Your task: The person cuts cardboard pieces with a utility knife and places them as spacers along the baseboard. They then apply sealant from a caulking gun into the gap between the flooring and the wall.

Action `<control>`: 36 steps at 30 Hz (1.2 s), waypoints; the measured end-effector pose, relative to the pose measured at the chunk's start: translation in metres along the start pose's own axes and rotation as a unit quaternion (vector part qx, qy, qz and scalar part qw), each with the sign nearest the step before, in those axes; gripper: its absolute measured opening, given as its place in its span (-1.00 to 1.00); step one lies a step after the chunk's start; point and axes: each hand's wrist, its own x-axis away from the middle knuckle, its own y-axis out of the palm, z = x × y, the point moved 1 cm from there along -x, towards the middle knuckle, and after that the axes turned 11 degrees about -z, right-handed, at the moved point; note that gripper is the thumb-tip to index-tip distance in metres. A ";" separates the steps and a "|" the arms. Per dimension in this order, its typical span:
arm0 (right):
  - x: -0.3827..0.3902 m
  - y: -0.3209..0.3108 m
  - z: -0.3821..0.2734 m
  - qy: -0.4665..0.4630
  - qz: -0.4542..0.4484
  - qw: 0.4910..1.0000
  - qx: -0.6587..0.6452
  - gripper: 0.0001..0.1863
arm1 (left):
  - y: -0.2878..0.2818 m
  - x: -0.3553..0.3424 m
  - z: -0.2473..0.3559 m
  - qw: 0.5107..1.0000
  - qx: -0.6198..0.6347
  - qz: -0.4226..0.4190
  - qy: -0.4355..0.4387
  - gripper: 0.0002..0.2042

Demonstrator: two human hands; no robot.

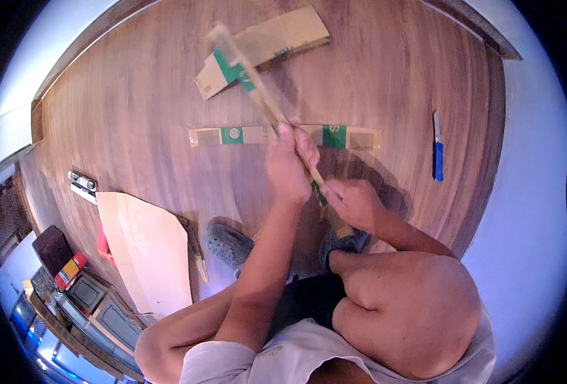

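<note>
Both hands are on a long, narrow cardboard strip [263, 96] with green print, held slantwise above the floor, its far end blurred. My left hand [288, 165] is closed around the strip near its middle. Closer to me, my right hand [355, 201] pinches the strip's near end with bent fingers. Beneath, a second flat cardboard strip [258, 135] with green patches lies crosswise on the floor, partly covered by my left hand. Farther off, a wider piece of cardboard [290, 37] rests partly behind the strip I hold.
A knife with a blue handle [437, 160] lies at the right. On the left, a large plain cardboard piece [149, 249] partly covers a red object [104, 242], near a small black-and-white item [82, 182]. My shoes stand on the wood-patterned floor [136, 115]. Boxes and furniture fill the lower left.
</note>
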 end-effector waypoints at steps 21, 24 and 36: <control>-0.052 -0.074 0.045 0.057 0.241 0.886 -0.392 -0.82 | 0.011 0.022 -0.041 0.684 -0.717 -0.130 -0.037 -0.64; -0.051 -0.076 0.043 0.054 0.275 0.860 -0.426 -0.84 | 0.020 0.024 -0.043 0.656 -0.743 -0.128 -0.024 -0.63; -0.045 -0.083 0.053 -0.073 0.140 0.805 -0.572 -0.82 | -0.014 0.005 -0.044 0.681 -0.709 -0.186 0.002 -0.61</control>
